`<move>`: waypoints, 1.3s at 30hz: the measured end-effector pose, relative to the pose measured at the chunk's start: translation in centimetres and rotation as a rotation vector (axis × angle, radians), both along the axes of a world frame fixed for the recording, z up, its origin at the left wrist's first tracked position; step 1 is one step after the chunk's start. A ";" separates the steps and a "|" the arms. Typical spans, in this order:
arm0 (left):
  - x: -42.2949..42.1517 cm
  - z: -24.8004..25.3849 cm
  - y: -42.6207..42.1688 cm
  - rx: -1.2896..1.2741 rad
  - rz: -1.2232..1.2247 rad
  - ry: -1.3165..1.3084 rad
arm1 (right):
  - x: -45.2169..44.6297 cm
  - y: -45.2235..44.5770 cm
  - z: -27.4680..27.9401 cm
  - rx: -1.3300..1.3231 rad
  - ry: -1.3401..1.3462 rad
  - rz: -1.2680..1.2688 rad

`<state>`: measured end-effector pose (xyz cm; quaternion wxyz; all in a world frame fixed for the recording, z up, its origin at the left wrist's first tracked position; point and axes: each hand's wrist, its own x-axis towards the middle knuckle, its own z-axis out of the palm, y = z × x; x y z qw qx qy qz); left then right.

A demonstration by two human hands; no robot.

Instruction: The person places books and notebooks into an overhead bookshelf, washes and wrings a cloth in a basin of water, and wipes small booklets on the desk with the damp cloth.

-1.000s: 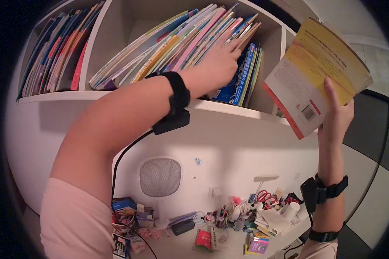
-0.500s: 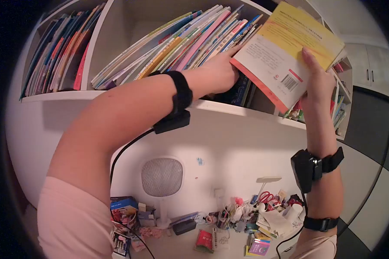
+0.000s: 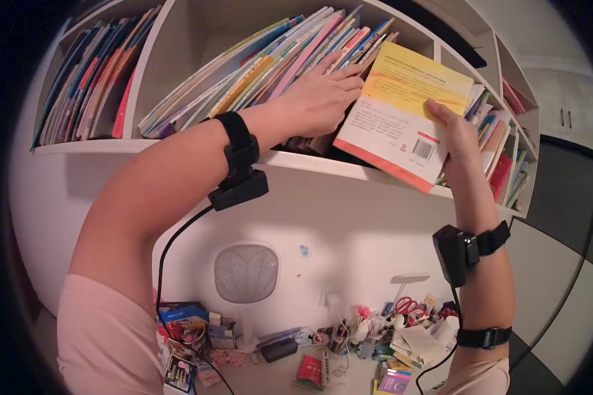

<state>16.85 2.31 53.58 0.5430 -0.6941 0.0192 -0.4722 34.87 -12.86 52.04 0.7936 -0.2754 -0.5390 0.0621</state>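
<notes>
Many slim, multicoloured paper books (image 3: 270, 72) are leaning behind and left of the left hand (image 3: 323, 99), whose spread fingers are resting against them; beside it, a rectangular yellow, white and orange paperback (image 3: 402, 118) is jutting leftward from the gripping right hand (image 3: 461, 137).

right hand (image 3: 461, 139) and yellow-white book (image 3: 402, 108): moved leftward | left hand (image 3: 319, 102): slid leftward along leaning books (image 3: 270, 69)

The book (image 3: 402, 113) bears a barcode (image 3: 422, 150) and unreadably small print (image 3: 377, 126).

Left hand (image 3: 319, 100) outstretched, fingers (image 3: 348, 70) spread — right hand (image 3: 461, 137) grips, thumb (image 3: 441, 112) in front.
</notes>
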 end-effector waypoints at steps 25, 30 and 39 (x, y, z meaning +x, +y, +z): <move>0.2 1.1 -0.1 0.026 0.035 -0.139 | -8.7 2.4 3.8 -0.341 -0.317 -0.954; 0.0 1.4 -0.7 0.030 0.051 -0.136 | -6.8 2.7 2.5 -0.257 -0.330 -0.777; -0.2 1.5 -1.5 -0.251 0.009 -0.117 | -8.2 4.3 0.7 -0.158 -0.331 -0.875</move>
